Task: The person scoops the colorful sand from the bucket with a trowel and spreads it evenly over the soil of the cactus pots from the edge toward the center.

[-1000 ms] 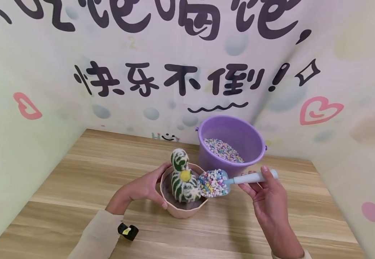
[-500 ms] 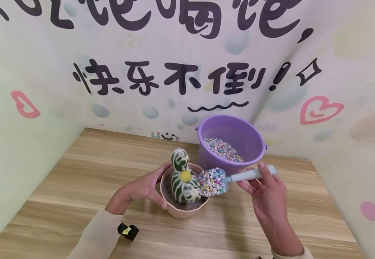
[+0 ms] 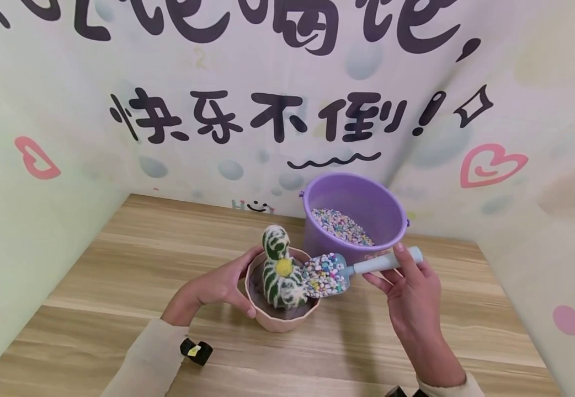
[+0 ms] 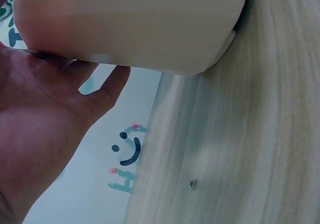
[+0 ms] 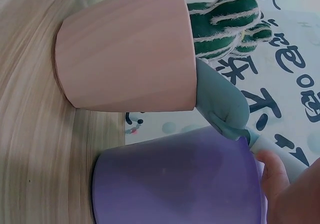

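**Scoop of pebbles at the pot's rim**

The blue scoop (image 3: pixel 339 274), heaped with coloured pebbles (image 3: pixel 323 275), sits tilted over the right rim of the pink pot (image 3: pixel 273 320), touching the green-and-white toy cactus (image 3: pixel 280 273) in it. The right hand (image 3: pixel 409 292) pinches the scoop's handle; the left hand (image 3: pixel 213 289) curls round the pot's left side. The purple bucket (image 3: pixel 354 212) of pebbles stands just behind, on the wooden table (image 3: pixel 118 259)

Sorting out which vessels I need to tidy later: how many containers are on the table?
2. A pink pot with the cactus stands in front, gripped by the left hand; a purple bucket stands behind it, right. No others show.
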Demonstrator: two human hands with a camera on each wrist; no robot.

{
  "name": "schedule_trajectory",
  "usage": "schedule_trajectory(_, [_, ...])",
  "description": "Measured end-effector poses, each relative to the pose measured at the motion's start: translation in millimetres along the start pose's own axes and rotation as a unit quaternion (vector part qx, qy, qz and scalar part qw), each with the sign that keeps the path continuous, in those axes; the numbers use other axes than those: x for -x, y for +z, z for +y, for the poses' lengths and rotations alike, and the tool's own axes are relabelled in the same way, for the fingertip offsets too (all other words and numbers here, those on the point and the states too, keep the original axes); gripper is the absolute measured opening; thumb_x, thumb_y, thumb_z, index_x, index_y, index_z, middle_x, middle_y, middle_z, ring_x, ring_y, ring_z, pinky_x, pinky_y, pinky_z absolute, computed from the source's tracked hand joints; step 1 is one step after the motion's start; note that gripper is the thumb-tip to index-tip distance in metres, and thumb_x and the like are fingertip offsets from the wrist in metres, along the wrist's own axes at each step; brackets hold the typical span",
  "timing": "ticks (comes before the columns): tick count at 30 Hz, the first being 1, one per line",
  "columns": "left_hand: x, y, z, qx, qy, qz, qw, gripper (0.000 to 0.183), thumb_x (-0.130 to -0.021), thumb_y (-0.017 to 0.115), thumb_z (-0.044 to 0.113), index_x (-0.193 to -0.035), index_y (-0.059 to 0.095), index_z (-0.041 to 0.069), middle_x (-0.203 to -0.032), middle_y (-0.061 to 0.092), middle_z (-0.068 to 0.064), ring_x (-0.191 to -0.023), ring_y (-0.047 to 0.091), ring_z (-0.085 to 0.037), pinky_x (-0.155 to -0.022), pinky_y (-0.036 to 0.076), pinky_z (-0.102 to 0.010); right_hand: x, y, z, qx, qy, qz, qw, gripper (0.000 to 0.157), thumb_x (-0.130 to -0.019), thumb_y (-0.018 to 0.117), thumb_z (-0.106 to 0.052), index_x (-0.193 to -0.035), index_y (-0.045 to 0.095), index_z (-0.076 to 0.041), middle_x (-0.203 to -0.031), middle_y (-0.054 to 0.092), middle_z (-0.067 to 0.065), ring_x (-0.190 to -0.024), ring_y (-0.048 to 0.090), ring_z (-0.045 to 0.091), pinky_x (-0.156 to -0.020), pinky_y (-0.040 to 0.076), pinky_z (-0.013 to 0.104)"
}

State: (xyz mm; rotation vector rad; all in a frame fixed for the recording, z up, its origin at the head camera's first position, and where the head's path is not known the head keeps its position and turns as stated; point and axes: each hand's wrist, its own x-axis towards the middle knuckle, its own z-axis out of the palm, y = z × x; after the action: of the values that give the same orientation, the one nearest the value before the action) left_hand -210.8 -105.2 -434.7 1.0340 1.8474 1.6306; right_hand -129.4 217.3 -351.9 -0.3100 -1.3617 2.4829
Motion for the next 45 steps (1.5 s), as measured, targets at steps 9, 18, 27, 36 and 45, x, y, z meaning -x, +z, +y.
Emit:
schedule_trajectory(9, [3.8,-0.8,4.5,-0.009,-0.021,0.001,0.9997,0.119,-0.063,0.089,0.016,-0.153,0.013,0.006,-0.153,0.027,-0.015,-0.140,0.029,-0.032,-0.109,0.030,-0.021,-1.4,2.4,-0.1,0.013,-0.002,0.000,1.000,0.015,-0.094,0.065,-0.018,-0.091,0.063,-0.004,-0.083,0.070,0.008,-0.072,0.073,0.025,-0.064,0.058,0.043])
schedule_trajectory(18, [8.7,3.8,11.2,-0.043,-0.039,0.004,0.9983,0.121,-0.068,0.086,0.018,-0.156,0.004,0.009,-0.159,0.017,-0.013,-0.145,0.021,-0.031,-0.110,0.024,-0.017,-2.1,1.0,-1.7,0.016,-0.012,0.004,1.000,0.014,-0.094,0.065,-0.018,-0.088,0.063,-0.005,-0.081,0.070,0.007,-0.070,0.073,0.023,-0.062,0.059,0.042])
schedule_trajectory(27, [17.1,14.5,18.2,-0.099,-0.055,0.032,0.9930,0.123,-0.072,0.087,0.025,-0.156,-0.002,0.009,-0.162,0.012,-0.013,-0.147,0.017,-0.032,-0.117,0.021,-0.039,-1.6,0.0,-3.3,0.017,-0.015,0.001,1.000,0.015,-0.094,0.065,-0.018,-0.093,0.063,-0.004,-0.082,0.071,0.007,-0.070,0.073,0.024,-0.062,0.059,0.042])
schedule_trajectory(36, [12.8,31.1,20.6,-0.116,-0.093,0.094,0.9845,0.130,-0.066,0.090,0.035,-0.156,-0.001,0.012,-0.162,0.011,-0.011,-0.146,0.017,-0.028,-0.117,0.020,-0.049,-2.2,0.3,-5.2,0.016,-0.019,0.008,1.000,0.013,-0.094,0.065,-0.017,-0.091,0.064,-0.005,-0.081,0.070,0.007,-0.069,0.073,0.024,-0.062,0.059,0.042])
schedule_trajectory(45, [11.9,28.9,23.1,-0.108,-0.096,0.088,0.9857,0.129,-0.067,0.089,0.034,-0.156,-0.001,0.010,-0.162,0.011,-0.010,-0.147,0.014,-0.027,-0.118,0.017,-0.048,-2.0,1.3,-7.7,0.026,-0.025,0.008,0.999,0.013,-0.094,0.064,-0.017,-0.094,0.063,-0.003,-0.084,0.070,0.007,-0.071,0.073,0.024,-0.062,0.059,0.042])
